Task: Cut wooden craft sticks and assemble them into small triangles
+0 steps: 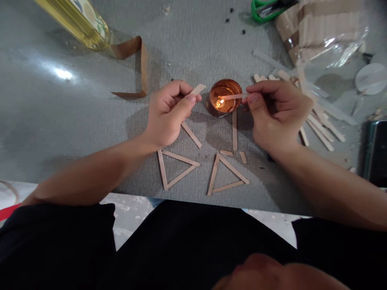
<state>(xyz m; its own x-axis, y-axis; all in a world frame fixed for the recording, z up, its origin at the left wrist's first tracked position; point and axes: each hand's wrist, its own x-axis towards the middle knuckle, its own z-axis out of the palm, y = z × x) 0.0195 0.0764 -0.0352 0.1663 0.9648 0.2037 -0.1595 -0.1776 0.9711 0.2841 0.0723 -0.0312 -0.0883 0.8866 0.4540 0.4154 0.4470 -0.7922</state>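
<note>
Between the thumb and fingers of my left hand (171,112) is a wooden craft stick (198,89), its slanted end pointing at the candle. My right hand (276,110) pinches a pale, translucent glue stick (237,96), with its tip at the flame inside an amber glass candle (213,106). Below the hands lie two triangles of craft sticks, a left triangle (163,171) and a right triangle (213,175). A loose stick (192,135) lies under my left hand, and another stick (235,131) sits just below the candle. Two short cut pieces (243,157) are by the right triangle.
Loose craft sticks (320,133) and clear glue sticks (341,114) lie beyond my right hand. A plastic bag of sticks (329,28) and green-handled scissors (256,12) are at the top right. A yellow bottle (81,24), a bent brown strip (144,68) and a dark phone-like object (375,153) lie around.
</note>
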